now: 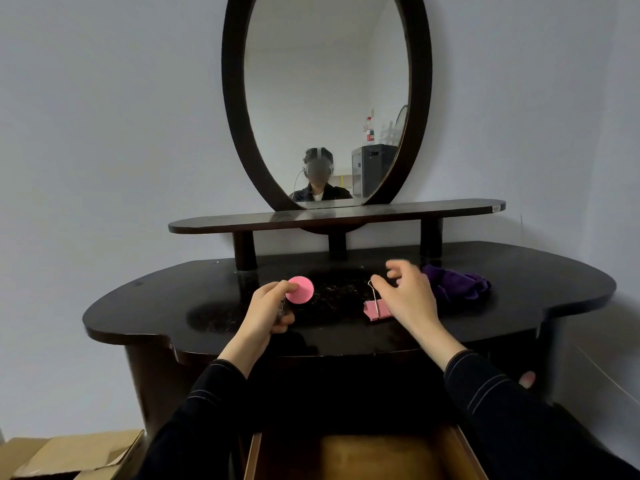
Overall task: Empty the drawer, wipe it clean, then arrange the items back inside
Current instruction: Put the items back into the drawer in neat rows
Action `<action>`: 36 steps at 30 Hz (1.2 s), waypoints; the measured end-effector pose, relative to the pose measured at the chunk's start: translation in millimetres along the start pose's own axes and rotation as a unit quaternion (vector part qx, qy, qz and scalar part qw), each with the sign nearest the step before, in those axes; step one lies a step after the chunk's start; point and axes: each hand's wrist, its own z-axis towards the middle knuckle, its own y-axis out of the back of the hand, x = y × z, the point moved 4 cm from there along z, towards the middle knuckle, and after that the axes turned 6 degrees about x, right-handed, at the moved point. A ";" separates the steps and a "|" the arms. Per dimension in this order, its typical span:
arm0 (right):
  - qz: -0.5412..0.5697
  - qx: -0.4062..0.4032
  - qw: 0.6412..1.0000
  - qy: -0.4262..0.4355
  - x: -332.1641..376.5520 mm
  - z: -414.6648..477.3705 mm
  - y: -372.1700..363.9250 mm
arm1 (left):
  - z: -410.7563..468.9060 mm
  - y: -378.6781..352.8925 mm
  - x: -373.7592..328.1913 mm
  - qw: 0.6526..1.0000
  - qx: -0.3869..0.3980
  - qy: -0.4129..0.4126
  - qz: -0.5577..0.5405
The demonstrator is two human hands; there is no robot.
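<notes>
My left hand (268,311) grips a round pink disc (300,289) together with a small dark object, just above the dark dressing table top (173,306). A pink binder clip (376,309) with a wire handle lies on the table. Over it hovers my right hand (410,296), fingers loosely spread and holding nothing. A purple cloth (457,282) lies crumpled to the right of that hand. The wooden drawer (363,455) stands pulled out at the bottom of the view; the part of its floor that shows is bare.
A raised dark shelf (332,214) on short posts spans the back of the table, with an oval mirror (325,98) above it. Cardboard boxes (69,455) sit on the floor at lower left. A wall stands behind.
</notes>
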 end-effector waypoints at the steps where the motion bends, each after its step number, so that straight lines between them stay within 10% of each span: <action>1: 0.050 0.052 0.997 -0.041 -6.6 3.3 -1.4 | -1.7 -1.4 -0.5 1.000 -0.002 0.000 0.000; 6: 0.048 0.170 0.984 -0.035 -19.3 4.5 -13.3 | -21.1 -15.2 -3.6 1.000 0.013 -0.002 -0.025; 22: 0.143 0.163 0.954 0.207 13.8 -143.3 7.9 | -156.4 -53.0 95.4 0.970 0.199 0.059 -0.127; 30: -0.032 0.417 0.908 0.014 -128.9 -188.4 -84.2 | -142.0 -30.7 226.8 0.945 0.064 0.322 -0.013; 36: -0.051 0.538 0.839 -0.058 -193.4 -209.0 -132.5 | -129.7 -37.5 282.5 0.925 0.048 0.372 0.054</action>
